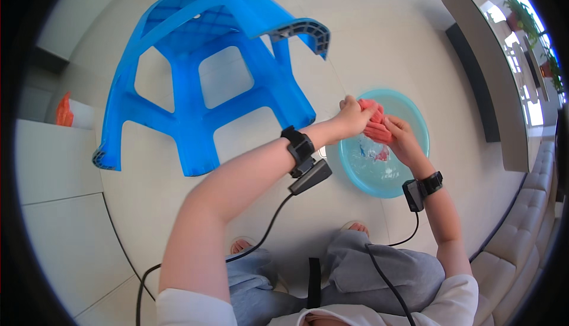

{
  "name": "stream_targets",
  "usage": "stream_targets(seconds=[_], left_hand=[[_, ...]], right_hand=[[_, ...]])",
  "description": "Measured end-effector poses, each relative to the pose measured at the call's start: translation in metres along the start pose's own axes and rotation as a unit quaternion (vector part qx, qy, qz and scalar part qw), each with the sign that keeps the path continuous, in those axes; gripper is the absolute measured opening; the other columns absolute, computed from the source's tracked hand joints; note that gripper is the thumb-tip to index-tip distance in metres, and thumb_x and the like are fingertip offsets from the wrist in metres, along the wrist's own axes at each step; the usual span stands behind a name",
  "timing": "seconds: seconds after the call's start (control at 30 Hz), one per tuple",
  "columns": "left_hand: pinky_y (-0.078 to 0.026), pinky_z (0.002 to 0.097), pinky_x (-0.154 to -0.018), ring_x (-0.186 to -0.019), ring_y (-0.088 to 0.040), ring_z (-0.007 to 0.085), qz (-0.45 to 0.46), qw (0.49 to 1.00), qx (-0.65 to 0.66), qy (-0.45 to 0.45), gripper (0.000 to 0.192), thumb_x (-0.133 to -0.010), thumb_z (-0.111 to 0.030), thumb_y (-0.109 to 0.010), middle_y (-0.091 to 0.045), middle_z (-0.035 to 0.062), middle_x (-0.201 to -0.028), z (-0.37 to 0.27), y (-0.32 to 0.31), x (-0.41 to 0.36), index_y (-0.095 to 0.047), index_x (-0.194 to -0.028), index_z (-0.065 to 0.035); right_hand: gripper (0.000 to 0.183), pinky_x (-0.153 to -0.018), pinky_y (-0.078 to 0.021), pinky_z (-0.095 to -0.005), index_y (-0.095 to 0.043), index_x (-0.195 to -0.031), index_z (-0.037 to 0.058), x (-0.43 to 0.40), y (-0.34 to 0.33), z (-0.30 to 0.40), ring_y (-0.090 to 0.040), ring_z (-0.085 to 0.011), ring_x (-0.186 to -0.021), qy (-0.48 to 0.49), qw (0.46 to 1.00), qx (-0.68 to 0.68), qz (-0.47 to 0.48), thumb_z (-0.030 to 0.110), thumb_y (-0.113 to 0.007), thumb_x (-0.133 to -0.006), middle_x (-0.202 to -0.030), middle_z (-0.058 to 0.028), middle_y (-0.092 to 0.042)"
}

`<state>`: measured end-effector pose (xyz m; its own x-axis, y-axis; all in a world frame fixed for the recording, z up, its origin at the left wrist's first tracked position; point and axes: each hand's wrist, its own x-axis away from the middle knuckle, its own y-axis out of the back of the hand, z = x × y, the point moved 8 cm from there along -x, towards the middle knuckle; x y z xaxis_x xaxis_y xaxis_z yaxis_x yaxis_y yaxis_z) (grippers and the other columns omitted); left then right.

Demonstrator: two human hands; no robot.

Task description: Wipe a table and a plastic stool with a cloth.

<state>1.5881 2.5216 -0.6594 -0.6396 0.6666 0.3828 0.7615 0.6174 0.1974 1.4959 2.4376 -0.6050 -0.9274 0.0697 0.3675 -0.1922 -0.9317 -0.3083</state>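
Both of my hands grip a bunched, wet-looking pink cloth (378, 133). My left hand (353, 117) has its fingers closed around the cloth's upper left part, near the rim of a turquoise plastic basin (345, 166). Lower on the right, my right hand (402, 137) pinches the other end above the basin. Water with bright glints lies in the basin, and a red and blue printed pattern shows at its bottom. To the left, a blue plastic stool (191, 77) rests tipped over on the floor, its legs pointing towards me and its underside showing.
Pale tiles (275, 219) cover the floor. White cabinets (58, 161) line the left, with an orange object (65, 111) beside them. A low TV cabinet (489, 59) stands at right, near a tufted sofa (511, 237). Black cables (275, 228) run from my wrist devices.
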Motion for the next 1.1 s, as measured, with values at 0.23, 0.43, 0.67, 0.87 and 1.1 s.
stream_targets(seconds=[0.23, 0.43, 0.67, 0.87, 1.1], left_hand=[[-0.047, 0.0346, -0.088, -0.107, -0.051, 0.0179, 0.024, 0.987, 0.131, -0.084, 0.046, -0.095, -0.044, -0.033, -0.043, 0.0072, -0.115, -0.038, 0.081, 0.086, -0.037, -0.124, -0.0078], [-0.046, 0.035, -0.084, -0.105, -0.052, 0.0224, -0.051, 0.998, -0.027, 0.01, 0.046, -0.084, -0.035, -0.062, -0.051, 0.0144, -0.108, 0.031, 0.167, 0.141, -0.045, -0.108, 0.0004], [-0.047, 0.0424, -0.072, -0.086, -0.055, 0.0349, -0.371, 0.783, -0.485, 0.114, 0.04, -0.076, -0.026, -0.067, -0.054, 0.0174, -0.093, 0.134, 0.317, 0.236, -0.049, -0.097, 0.0026], [-0.048, 0.0424, -0.072, -0.087, -0.057, 0.0377, -0.398, 0.786, -0.426, 0.205, 0.042, -0.077, -0.027, -0.067, -0.056, 0.0206, -0.092, 0.192, 0.342, 0.272, -0.049, -0.097, 0.005], [-0.047, 0.044, -0.074, -0.088, -0.058, 0.0416, -0.369, 0.888, -0.259, 0.089, 0.042, -0.079, -0.021, -0.064, -0.059, 0.0287, -0.092, 0.222, 0.337, 0.259, -0.048, -0.104, 0.0087]], right_hand=[[0.051, -0.083, -0.0433, -0.0281, -0.047, -0.12, -0.001, -0.013, -0.111, 0.028, -0.055, -0.0152, -0.093, 0.029, 0.948, 0.255, 0.187, 0.019, -0.067, -0.078, -0.101, -0.007, -0.058], [0.034, -0.073, -0.0456, -0.0309, -0.052, -0.106, 0.0011, -0.063, -0.148, -0.008, -0.058, -0.0172, -0.081, -0.011, 0.948, 0.274, 0.162, 0.022, -0.064, -0.082, -0.088, -0.0063, -0.059], [0.021, -0.064, -0.0466, -0.0412, -0.043, -0.092, 0.0017, -0.108, -0.173, 0.026, -0.058, -0.0346, -0.082, 0.264, 0.716, 0.646, -0.025, 0.008, -0.058, -0.078, -0.09, -0.0184, -0.056], [0.024, -0.054, -0.0485, -0.0415, -0.046, -0.096, 0.0092, -0.137, -0.179, -0.029, -0.057, -0.0316, -0.073, 0.32, 0.457, 0.83, -0.017, 0.01, -0.057, -0.075, -0.084, -0.0129, -0.05], [0.031, -0.052, -0.0481, -0.0439, -0.045, -0.103, 0.0096, -0.161, -0.156, -0.046, -0.058, -0.0335, -0.07, 0.181, 0.555, 0.801, -0.133, 0.021, -0.057, -0.078, -0.078, -0.0154, -0.056]])
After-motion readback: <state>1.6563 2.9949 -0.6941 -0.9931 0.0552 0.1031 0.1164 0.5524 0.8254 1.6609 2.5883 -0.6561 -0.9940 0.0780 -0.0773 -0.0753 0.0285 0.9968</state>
